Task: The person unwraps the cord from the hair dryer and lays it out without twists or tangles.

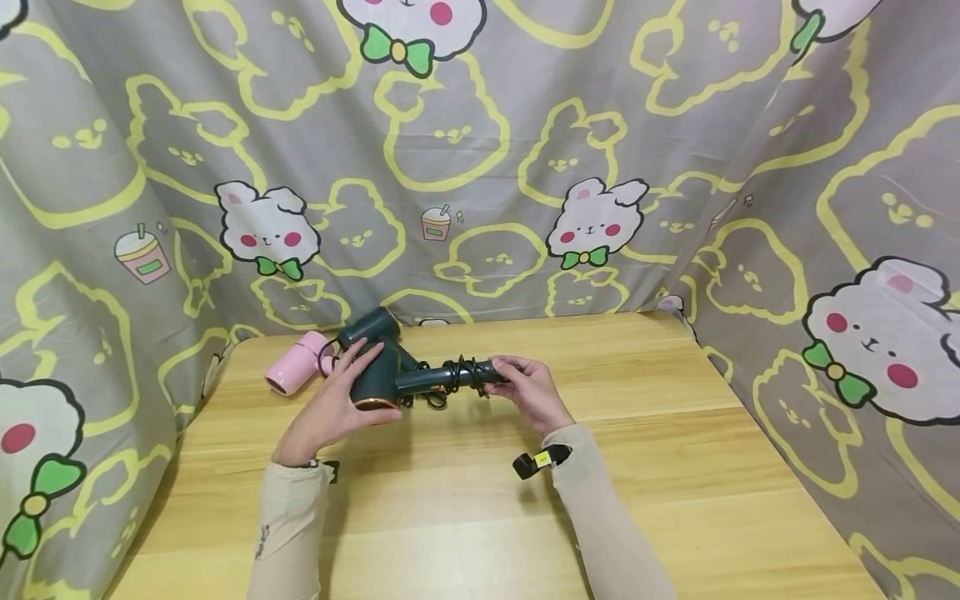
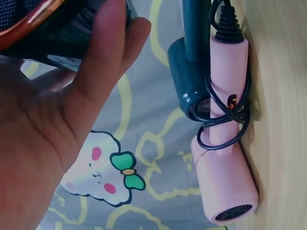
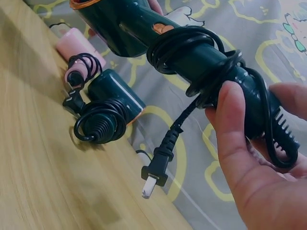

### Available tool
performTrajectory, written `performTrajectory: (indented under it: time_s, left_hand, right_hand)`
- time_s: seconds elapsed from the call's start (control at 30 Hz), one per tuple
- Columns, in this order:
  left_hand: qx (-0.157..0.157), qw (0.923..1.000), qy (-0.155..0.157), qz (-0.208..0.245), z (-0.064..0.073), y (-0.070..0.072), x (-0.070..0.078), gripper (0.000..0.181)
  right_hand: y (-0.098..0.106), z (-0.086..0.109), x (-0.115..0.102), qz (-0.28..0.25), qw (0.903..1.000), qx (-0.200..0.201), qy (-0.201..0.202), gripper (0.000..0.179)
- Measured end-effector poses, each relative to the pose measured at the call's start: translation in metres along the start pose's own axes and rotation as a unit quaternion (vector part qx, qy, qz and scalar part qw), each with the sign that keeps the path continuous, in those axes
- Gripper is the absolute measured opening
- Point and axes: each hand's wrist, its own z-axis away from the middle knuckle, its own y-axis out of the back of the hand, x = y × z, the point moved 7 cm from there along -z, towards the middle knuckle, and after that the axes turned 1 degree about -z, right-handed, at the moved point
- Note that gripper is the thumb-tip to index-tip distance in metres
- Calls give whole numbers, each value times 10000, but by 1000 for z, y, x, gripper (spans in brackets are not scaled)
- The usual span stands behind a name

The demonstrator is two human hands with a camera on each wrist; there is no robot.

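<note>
we have a green hair dryer (image 1: 377, 377) up off the table (image 1: 465, 508), lying across between our two hands, in front of the others. our left hand (image 1: 330, 412) is clamped on its wide head, thumb beneath and fingers over the top; our right hand (image 1: 534, 395) pinches the end of the handle, beyond the wound cord (image 3: 168, 52). we judge the step in hand to be handling or turning this dryer; the next move seems to call for keeping both grips steady and minding the dangling plug (image 3: 157, 168), which could snag.

behind lie a second green dryer (image 1: 372, 327) and a pink dryer (image 1: 296, 364). from the head view, the held dryer covers much of the second one's handle, and our left hand hides part of the pink one's. the left wrist view cuts off the held dryer at the top corner. we cannot tell whether the two resting dryers touch.
</note>
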Motion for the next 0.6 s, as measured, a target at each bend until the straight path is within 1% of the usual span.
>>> performTrajectory:
  time_s: [0.17,0.27,0.37,0.5,0.6]
  left_hand:
    - [107,9996,-123,225,1,3,1,104]
    - [229,9993,-210,194,2,5,3,102]
    - [330,9990,-234,183,3,6,3,100]
    - [343,9988,-191,295,2,7,3,99]
    - [326,9985,-166,408,1,7,4,98]
  right_hand:
    - [0,1,-1,-11,9998,-182,-65,40]
    - [1,2,-2,30,9995,-293,-102,41]
    - [3,3,-2,220,9988,-429,-125,43]
    - [5,5,-6,552,9964,-646,-79,44]
    - [8,6,-10,648,9946,-813,-20,43]
